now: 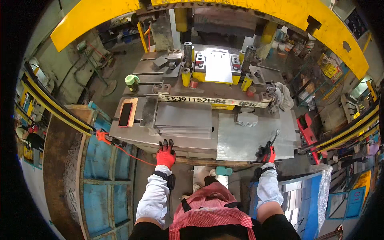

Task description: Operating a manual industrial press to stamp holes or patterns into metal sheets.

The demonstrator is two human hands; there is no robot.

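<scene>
My left hand (166, 155), in a red glove with dark fingertips, lies at the bench's front edge with its fingers apart and nothing in them. Just beyond it sits a stack of grey metal sheets (184, 115). My right hand (267, 153), gloved alike, is closed on a slim metal hand tool (275, 137) with a rounded tip; its exact kind is unclear. Beneath that hand a wide flat metal plate (236, 140) covers the bench's right part. Several small shaped metal pieces (247, 119) are piled on its far side.
Beyond a lettered bar, a bright sheet (218, 68) lies on the press die between guide posts (187, 54). A phone (125, 114) and green-lidded bottle (132, 81) stand left. A grey rag (282, 96) and red rack (306, 127) are right; a blue-panelled frame (96, 174) stands lower left.
</scene>
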